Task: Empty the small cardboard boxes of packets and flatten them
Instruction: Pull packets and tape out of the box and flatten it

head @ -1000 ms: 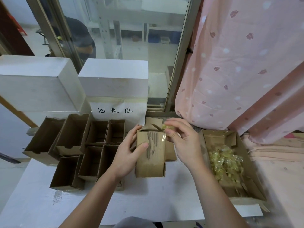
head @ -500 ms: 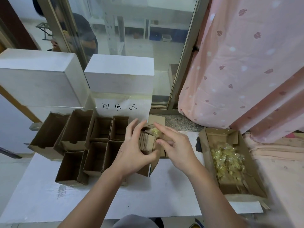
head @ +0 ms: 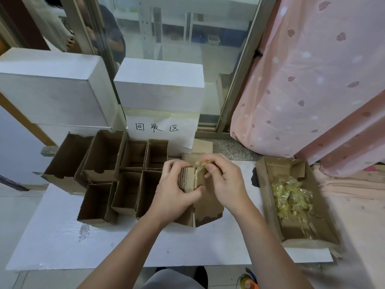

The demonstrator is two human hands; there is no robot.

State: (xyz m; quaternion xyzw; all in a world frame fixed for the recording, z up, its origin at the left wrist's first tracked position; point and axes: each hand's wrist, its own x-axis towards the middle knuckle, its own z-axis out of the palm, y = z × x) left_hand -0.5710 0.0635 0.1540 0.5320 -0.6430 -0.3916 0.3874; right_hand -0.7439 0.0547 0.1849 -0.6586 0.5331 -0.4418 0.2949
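Hands meet over the white worktop (head: 104, 243). Left hand (head: 177, 190) grips a small box (head: 190, 180), fingers curled round it. Right hand (head: 225, 184) pinches a yellow packet (head: 203, 164) at the box's top. Open empty boxes (head: 125, 176) sit left; a tray (head: 268, 205) of packets (head: 291, 197) right.

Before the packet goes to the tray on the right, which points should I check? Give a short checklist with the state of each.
1. Left hand grips the small box: ok.
2. Right hand pinches the yellow packet: ok.
3. Packet fully out of the box: cannot tell.
4. Box empty inside: cannot tell.
5. Cardboard tray of packets open on the right: ok.
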